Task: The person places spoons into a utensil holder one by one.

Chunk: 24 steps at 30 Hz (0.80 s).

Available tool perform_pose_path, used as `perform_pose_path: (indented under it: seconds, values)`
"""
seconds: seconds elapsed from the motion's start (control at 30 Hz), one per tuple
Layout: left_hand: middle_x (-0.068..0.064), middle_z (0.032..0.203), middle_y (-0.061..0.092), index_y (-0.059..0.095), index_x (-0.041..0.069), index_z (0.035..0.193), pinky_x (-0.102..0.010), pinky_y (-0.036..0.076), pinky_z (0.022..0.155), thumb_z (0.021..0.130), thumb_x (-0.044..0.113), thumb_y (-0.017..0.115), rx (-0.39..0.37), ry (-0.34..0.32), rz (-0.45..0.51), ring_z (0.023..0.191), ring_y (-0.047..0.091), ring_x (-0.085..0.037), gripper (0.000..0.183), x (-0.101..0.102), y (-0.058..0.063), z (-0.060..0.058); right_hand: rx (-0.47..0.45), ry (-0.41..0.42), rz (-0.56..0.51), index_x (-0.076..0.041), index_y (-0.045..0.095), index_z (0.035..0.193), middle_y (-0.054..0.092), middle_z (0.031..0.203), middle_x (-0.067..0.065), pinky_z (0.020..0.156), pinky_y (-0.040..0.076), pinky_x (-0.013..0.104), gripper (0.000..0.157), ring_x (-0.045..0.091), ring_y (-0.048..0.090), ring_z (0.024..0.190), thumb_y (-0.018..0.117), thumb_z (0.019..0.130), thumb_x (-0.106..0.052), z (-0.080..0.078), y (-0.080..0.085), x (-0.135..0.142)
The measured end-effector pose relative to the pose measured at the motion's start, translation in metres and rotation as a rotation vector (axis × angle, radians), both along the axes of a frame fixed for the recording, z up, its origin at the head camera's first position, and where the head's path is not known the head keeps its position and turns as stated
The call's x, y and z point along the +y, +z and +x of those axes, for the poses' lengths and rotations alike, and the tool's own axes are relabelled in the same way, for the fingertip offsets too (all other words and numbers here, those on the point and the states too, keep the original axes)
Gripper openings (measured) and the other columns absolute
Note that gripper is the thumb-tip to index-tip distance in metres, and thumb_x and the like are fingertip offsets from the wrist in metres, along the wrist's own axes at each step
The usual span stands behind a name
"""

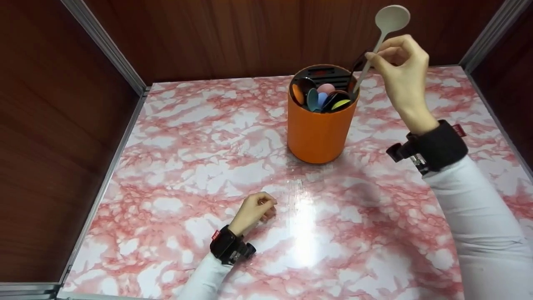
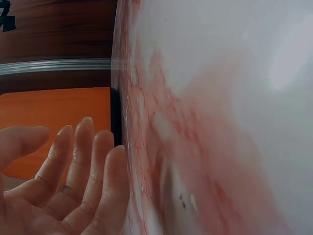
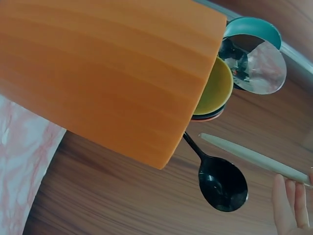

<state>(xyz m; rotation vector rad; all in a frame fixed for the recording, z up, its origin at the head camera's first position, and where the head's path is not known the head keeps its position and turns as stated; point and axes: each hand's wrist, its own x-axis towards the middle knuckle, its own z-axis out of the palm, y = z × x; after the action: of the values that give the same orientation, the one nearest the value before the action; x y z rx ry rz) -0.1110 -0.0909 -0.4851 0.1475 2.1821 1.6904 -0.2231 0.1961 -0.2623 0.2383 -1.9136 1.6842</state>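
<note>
My right hand pinches a beige long-handled spoon by its handle, bowl upward. The handle's lower end appears clear of the rim in the right wrist view. Below it stands an orange cylindrical utensil holder packed with several spoons. Among them are a teal spoon, a yellow one and a black spoon leaning outward. Low over the tabletop, my left hand holds nothing, its fingers loosely bent; contact with the surface cannot be told.
The pink-and-white marbled table is bounded by dark wooden panels with metal edge strips. A black divided insert sits in the holder's top. Light glares off the table's middle.
</note>
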Motion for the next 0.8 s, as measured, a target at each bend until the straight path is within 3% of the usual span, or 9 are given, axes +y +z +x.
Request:
perform_pose_path:
  seconds: [0.4,0.57,0.67,0.8]
  values:
    - [-0.028,0.082,0.057,0.057,-0.011,0.096,-0.031,0.049,0.053,0.088,0.010,0.050,-0.056,0.008,0.063,0.063,0.055,-0.031,0.023,0.000,0.004,0.001,0.007,0.006,0.015,-0.003,0.061,0.076,0.060,0.069,-0.002,0.057,0.040,0.018,0.005,0.008,0.054,0.062,0.065,0.076,-0.001,-0.004,-0.003,-0.007]
    - [-0.032,0.084,0.055,0.055,-0.014,0.096,-0.032,0.048,0.054,0.088,0.006,0.049,-0.063,0.011,0.070,0.061,0.052,-0.028,0.023,0.001,0.019,0.006,0.061,0.029,0.056,-0.002,0.060,0.077,0.063,0.070,-0.004,0.058,0.043,0.018,0.005,0.010,0.058,0.064,0.062,0.078,0.002,-0.007,-0.010,-0.009]
    - [-0.033,0.084,0.055,0.055,-0.015,0.096,-0.033,0.049,0.055,0.088,0.006,0.048,-0.055,0.011,0.058,0.063,0.053,-0.030,0.023,0.003,0.029,0.009,0.037,0.064,0.035,-0.001,0.060,0.077,0.063,0.070,-0.002,0.060,0.047,0.016,0.005,0.012,0.059,0.066,0.061,0.078,0.004,-0.008,-0.014,-0.008]
    - [-0.033,0.085,0.055,0.055,-0.015,0.095,-0.036,0.051,0.058,0.088,0.006,0.048,-0.046,0.010,0.046,0.068,0.054,-0.038,0.023,0.003,0.032,0.011,-0.022,0.107,-0.008,-0.001,0.060,0.078,0.062,0.071,0.001,0.062,0.050,0.014,0.006,0.011,0.060,0.068,0.061,0.077,0.005,-0.011,-0.019,-0.007]
